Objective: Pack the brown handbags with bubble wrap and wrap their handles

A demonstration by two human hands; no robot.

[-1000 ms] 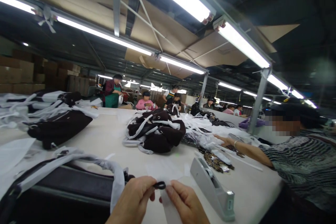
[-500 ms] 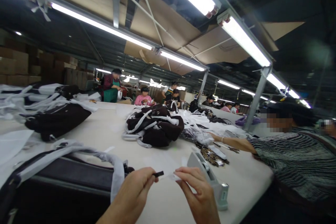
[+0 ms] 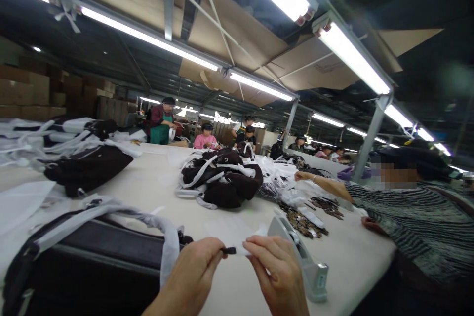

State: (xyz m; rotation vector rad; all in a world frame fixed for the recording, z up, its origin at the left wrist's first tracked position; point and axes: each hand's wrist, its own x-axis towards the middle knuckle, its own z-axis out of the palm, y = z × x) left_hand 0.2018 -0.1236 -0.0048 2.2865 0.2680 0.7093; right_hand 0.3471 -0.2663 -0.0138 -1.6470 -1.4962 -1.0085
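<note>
My left hand (image 3: 198,269) pinches a short dark strip (image 3: 229,251) whose end points to the right. Facing it, my right hand (image 3: 279,271) has thumb and fingers closed on a small piece of thin, whitish film (image 3: 241,249). Both hands are just above the pale table. To the left of my left hand lies a dark brown handbag (image 3: 96,256), its handle (image 3: 169,252) wrapped in white material. A grey device like a tape dispenser (image 3: 317,281) stands beside my right hand, partly hidden by it.
More dark bags with white wrapping (image 3: 233,185) are piled mid-table, and another bag (image 3: 92,170) lies at the left. Brown metallic-looking pieces (image 3: 303,219) lie near a co-worker's outstretched hand (image 3: 303,176) at the right. A metal post (image 3: 372,133) rises behind; other people work farther back.
The co-worker's hand has lifted away from the clear plastic and brown pieces, which show more. The view has shifted slightly; my two hands keep their pinching pose.
</note>
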